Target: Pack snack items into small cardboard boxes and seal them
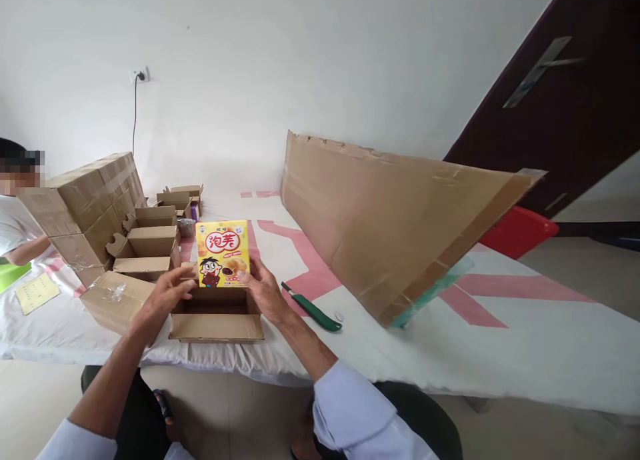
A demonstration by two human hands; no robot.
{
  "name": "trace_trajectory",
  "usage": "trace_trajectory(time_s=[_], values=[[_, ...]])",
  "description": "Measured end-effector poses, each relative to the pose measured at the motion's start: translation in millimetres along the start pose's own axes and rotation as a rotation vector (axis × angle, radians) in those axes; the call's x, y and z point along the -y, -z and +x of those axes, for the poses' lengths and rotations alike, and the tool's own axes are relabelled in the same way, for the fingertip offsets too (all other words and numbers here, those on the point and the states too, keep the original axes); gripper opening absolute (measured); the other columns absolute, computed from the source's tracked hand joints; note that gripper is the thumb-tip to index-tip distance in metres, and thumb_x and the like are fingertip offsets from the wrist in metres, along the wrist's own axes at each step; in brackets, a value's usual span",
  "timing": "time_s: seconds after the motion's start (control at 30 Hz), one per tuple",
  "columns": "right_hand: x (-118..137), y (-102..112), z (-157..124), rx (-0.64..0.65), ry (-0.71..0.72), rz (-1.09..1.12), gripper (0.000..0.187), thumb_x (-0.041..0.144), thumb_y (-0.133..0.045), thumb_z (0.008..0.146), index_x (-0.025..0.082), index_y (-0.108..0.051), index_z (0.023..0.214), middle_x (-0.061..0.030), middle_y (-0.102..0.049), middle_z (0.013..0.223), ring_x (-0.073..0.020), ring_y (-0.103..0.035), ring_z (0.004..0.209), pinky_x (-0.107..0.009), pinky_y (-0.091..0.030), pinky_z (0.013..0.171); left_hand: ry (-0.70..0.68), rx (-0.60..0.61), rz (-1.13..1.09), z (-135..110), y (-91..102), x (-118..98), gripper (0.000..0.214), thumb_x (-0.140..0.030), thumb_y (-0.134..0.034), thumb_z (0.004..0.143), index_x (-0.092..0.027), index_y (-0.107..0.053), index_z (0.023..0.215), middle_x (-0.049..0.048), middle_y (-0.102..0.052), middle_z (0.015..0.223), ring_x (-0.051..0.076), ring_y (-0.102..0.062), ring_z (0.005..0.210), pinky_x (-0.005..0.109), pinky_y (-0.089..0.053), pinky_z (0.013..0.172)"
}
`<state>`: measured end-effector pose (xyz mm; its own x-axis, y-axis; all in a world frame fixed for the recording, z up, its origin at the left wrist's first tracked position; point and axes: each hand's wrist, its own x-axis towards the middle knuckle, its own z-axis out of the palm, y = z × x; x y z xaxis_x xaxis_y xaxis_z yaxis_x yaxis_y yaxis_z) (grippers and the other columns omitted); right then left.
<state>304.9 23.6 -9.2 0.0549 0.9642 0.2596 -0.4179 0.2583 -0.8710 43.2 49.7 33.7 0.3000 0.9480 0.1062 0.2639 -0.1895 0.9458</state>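
Note:
A yellow puff snack box (223, 253) with a cartoon child printed on it stands over an open cardboard carton (217, 328). My right hand (269, 292) grips the snack box by its lower right side, thumb on the front face. At the carton's left side is my left hand (167, 295), its fingers apart and close to the snack box's lower left edge; I cannot tell whether they touch it. The carton's front flap is folded outward toward me, and its inside looks dark. Right of the carton, a green-handled knife (317, 313) lies on the cloth.
Several open small cartons (150, 243) line up behind my left hand. Taped cartons (90, 203) are stacked at left, with a closed carton (117, 300) in front. A large cardboard sheet (390, 220) leans at right. Another person (20, 223) sits at far left, near a yellow paper (37, 292).

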Motion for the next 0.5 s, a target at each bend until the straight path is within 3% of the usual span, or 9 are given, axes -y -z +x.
trace_trajectory(time_s=[0.1,0.17,0.23,0.33,0.5], values=[[16.7,13.0,-6.8,-0.063,0.037,0.036,0.064,0.056,-0.091,0.080,0.031,-0.066,0.134,-0.0066,-0.079,0.139,-0.0317,-0.077,0.120,-0.047,-0.065,0.100,-0.051,-0.053,0.589,13.8,45.6,-9.1,0.030,-0.039,-0.068,0.094,-0.020,-0.085,0.110,0.0117,-0.084,0.118,0.032,-0.074,0.113,0.038,-0.057,0.097],[25.8,23.3,-10.4,-0.105,0.049,0.037,0.060,0.058,-0.090,0.081,0.031,-0.066,0.129,-0.0061,-0.080,0.137,-0.0310,-0.078,0.117,-0.045,-0.066,0.094,0.025,-0.005,1.004,29.0,74.8,-7.1,0.030,-0.033,-0.058,0.100,-0.018,-0.084,0.098,0.0144,-0.084,0.107,0.032,-0.074,0.108,0.038,-0.053,0.094],[31.8,33.5,-12.8,-0.135,0.058,0.040,0.056,0.059,-0.089,0.083,0.031,-0.067,0.126,-0.0060,-0.081,0.134,-0.0308,-0.079,0.114,-0.043,-0.067,0.088,0.158,0.099,1.264,45.5,96.2,1.1,0.032,-0.031,-0.055,0.101,-0.018,-0.083,0.095,0.0167,-0.083,0.107,0.033,-0.075,0.107,0.036,-0.051,0.089],[35.4,46.4,-13.7,-0.155,0.102,0.072,0.052,0.058,-0.089,0.084,0.032,-0.068,0.124,-0.0056,-0.081,0.134,-0.0312,-0.078,0.117,-0.046,-0.066,0.090,0.288,0.233,1.355,68.3,112.3,18.9,0.031,-0.034,-0.059,0.100,-0.016,-0.084,0.092,0.0183,-0.083,0.102,0.033,-0.076,0.103,0.034,-0.050,0.083],[31.3,63.9,-11.9,-0.170,0.126,0.114,0.048,0.056,-0.090,0.084,0.033,-0.070,0.122,-0.0049,-0.081,0.135,-0.0309,-0.077,0.123,-0.050,-0.064,0.102,0.336,0.429,1.316,99.5,116.5,39.1,0.034,-0.045,-0.066,0.094,-0.018,-0.084,0.085,0.0125,-0.082,0.086,0.030,-0.076,0.092,0.034,-0.055,0.085]])
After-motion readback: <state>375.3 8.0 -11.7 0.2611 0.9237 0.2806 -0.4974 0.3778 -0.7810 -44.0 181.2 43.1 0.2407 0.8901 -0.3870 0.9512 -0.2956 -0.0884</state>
